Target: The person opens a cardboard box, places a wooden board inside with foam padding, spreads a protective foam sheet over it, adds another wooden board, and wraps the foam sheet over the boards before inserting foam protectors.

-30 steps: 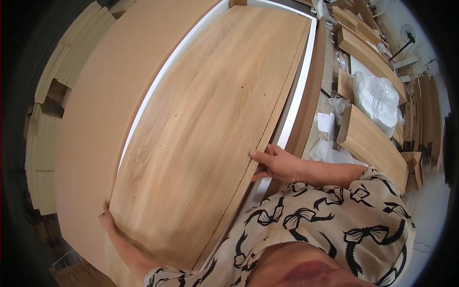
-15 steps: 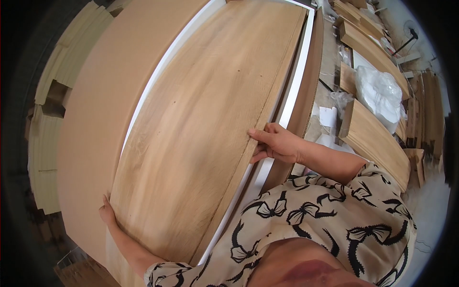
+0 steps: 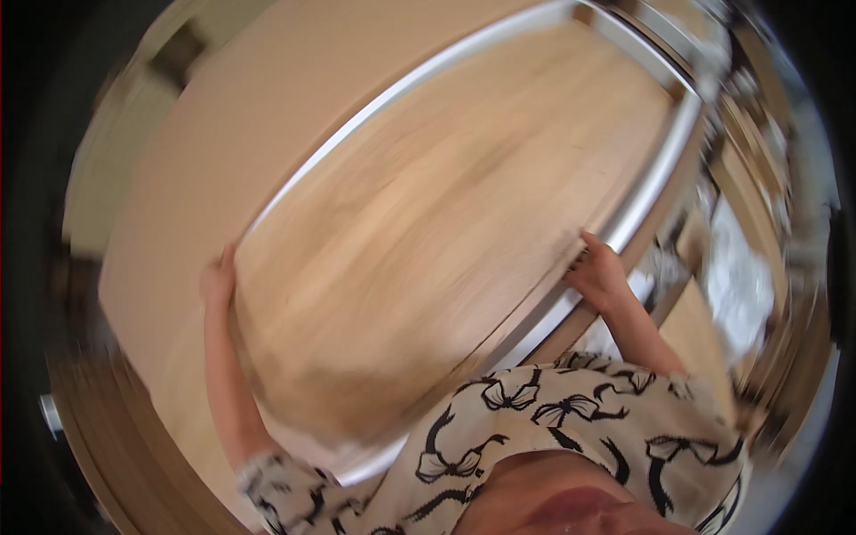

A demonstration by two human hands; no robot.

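Observation:
A large wood-grain panel (image 3: 446, 205) lies lengthwise in front of me, framed by white foam strips (image 3: 655, 183). My left hand (image 3: 219, 278) is at the panel's left edge, fingers along the rim and blurred by motion. Across from it, my right hand (image 3: 599, 275) grips the right edge, thumb on top and fingers curled beneath. A narrow dark seam runs along the panel near that edge. The panel's underside is hidden.
A broad brown cardboard sheet (image 3: 187, 178) spreads out to the left. Stacked boards (image 3: 120, 437) stand at the lower left. On the right are more wooden boards (image 3: 700, 334) and a white plastic-wrapped bundle (image 3: 738, 290), all smeared by motion.
The view has turned, and the panel now slants more to the right. My left hand sits farther up the left edge; my right hand stays on the right edge. More of the far foam corner shows.

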